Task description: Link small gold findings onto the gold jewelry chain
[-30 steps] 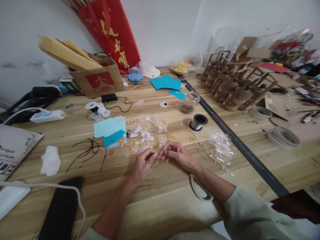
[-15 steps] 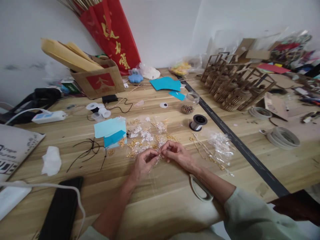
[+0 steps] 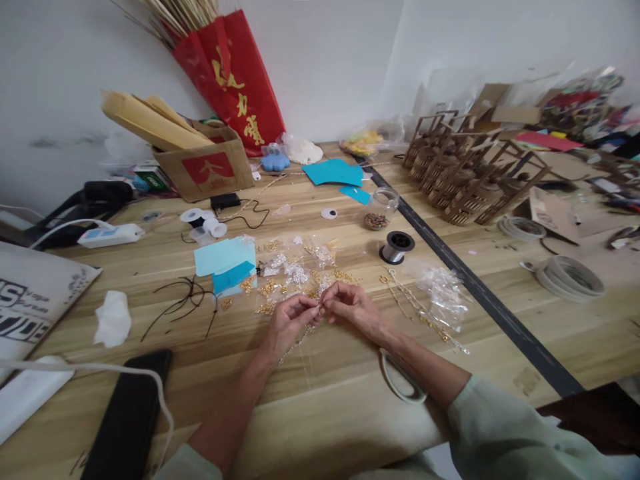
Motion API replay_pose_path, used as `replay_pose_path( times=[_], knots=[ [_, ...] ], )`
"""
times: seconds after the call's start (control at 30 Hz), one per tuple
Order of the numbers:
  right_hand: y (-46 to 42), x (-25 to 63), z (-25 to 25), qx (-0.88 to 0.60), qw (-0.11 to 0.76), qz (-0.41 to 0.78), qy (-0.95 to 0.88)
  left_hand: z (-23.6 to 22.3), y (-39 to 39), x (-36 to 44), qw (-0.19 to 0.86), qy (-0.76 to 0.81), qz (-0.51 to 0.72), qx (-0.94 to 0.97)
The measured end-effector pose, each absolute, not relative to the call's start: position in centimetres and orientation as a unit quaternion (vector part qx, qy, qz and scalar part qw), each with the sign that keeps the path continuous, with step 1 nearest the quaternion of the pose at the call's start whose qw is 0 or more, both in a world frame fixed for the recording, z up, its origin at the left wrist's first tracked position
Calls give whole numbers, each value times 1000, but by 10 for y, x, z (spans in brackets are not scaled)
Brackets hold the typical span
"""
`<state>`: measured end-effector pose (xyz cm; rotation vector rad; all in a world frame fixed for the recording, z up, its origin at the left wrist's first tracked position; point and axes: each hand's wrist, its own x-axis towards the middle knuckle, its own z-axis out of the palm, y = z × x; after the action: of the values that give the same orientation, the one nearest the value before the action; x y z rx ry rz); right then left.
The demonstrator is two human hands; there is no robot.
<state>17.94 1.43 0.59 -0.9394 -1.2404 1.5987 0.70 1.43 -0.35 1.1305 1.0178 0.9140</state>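
Note:
My left hand (image 3: 291,325) pinches a thin strand of small beads (image 3: 299,344), which trails down beside its wrist over the wood. Fingertip to fingertip with it, my right hand (image 3: 351,308) is closed on the same strand; the exact spot between the fingers is too small to make out. Fine clear thread (image 3: 306,368) hangs below. Just behind the hands lie small piles of gold beads (image 3: 267,287) and silvery clear beads (image 3: 296,273), on or in clear plastic. A spool of fine wire (image 3: 397,248) stands beyond my right hand, and gold and silver chains (image 3: 420,309) lie to its right.
Blue paper sheets (image 3: 225,255), black cord (image 3: 185,300) and a phone (image 3: 131,413) lie on the left. A glass jar (image 3: 383,209) of beads stands behind the spool. Several brown lantern-like frames (image 3: 470,167) stand at the back right. A white cable (image 3: 125,369) crosses the phone.
The view has shifted slightly to the left and up. More of the beaded strand now shows below my left hand. Both hands stay together, with fingertips shifting slightly.

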Motion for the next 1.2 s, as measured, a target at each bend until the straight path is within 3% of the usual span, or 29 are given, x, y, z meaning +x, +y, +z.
replay_pose_path(
  times=[1.03,1.2],
  knots=[
    [14,180,7,-379,431,632,-521,-17,15,8,445,495,444,600],
    [15,180,1,-405,439,609,-522,-14,15,9,466,488,456,579]
  ],
)
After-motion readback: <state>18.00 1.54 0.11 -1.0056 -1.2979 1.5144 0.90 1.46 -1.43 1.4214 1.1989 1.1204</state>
